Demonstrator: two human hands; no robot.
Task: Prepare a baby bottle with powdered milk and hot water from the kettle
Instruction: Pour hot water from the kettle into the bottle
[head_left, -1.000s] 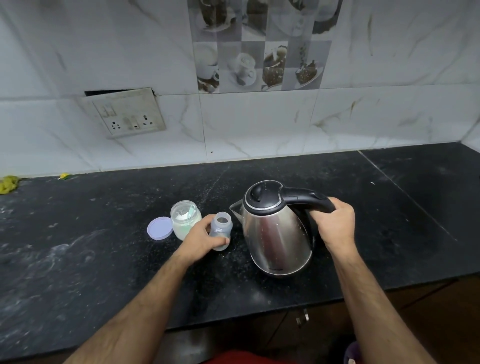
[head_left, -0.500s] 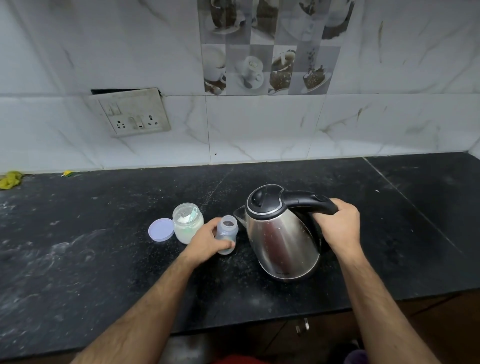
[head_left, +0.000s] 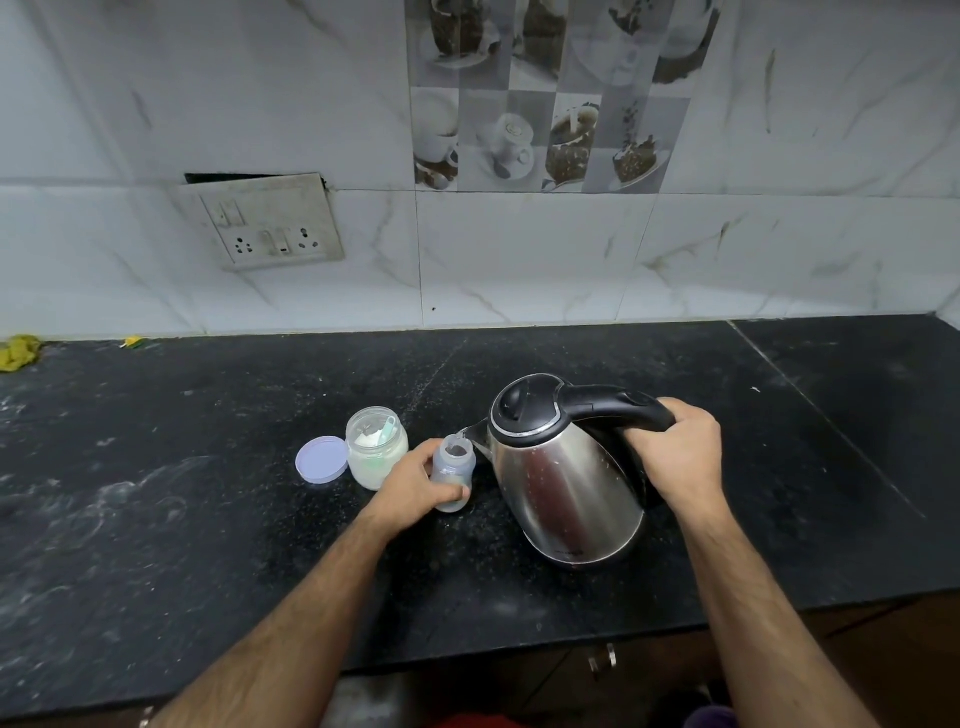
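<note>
Head view: my right hand (head_left: 675, 452) grips the kettle (head_left: 561, 467) handle, spout tipped left over the open baby bottle (head_left: 453, 470), which stands upright on the tabletop (head_left: 208, 493), held by my left hand (head_left: 415, 486).

Single head-worn wide-angle view, looking forward and down, close over the bench (head_left: 156, 519) at lower frame, tiled wall (head_left: 519, 260) filling the upper half
</note>
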